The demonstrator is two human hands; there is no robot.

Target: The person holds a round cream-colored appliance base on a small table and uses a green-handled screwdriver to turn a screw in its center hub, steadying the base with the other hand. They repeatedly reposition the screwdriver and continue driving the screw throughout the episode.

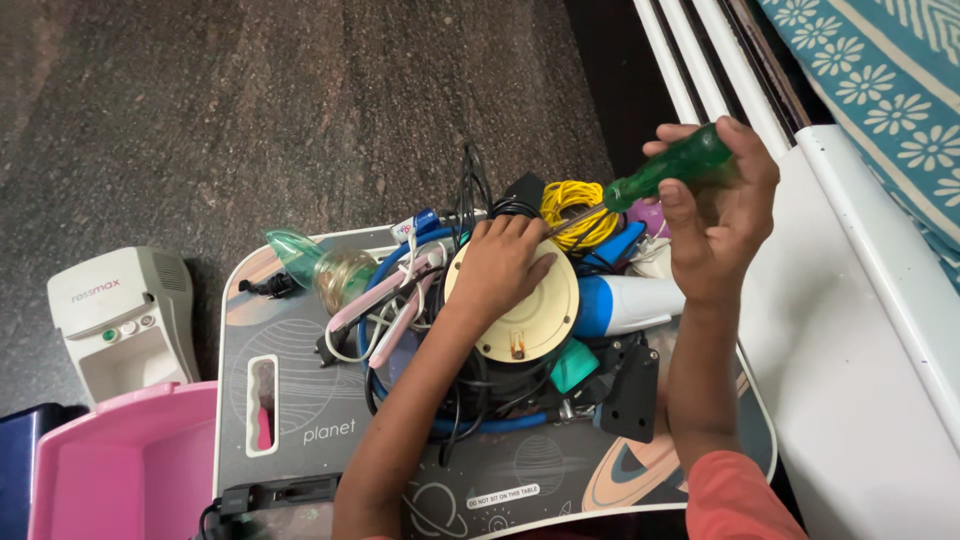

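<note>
My left hand [503, 262] rests flat on a round cream disc-shaped part [535, 318] lying on top of a heap of cables and small devices. My right hand [722, 215] grips the translucent green handle of a screwdriver [672, 167]; its thin shaft slants down-left toward the fingers of my left hand, near the disc's upper edge. Around the disc lie a coil of yellow wire [572, 201], a blue-and-white device [628, 304], pink-handled tools [385, 306], a clear green mask piece [315, 262] and a black adapter [631, 393].
Everything sits on a small grey lap table with a space print [300, 430]. A white nebuliser machine [122, 318] and a pink plastic tub [120, 462] stand at the left on the dark floor. A white frame [850, 330] and teal flowered fabric [890, 80] are at the right.
</note>
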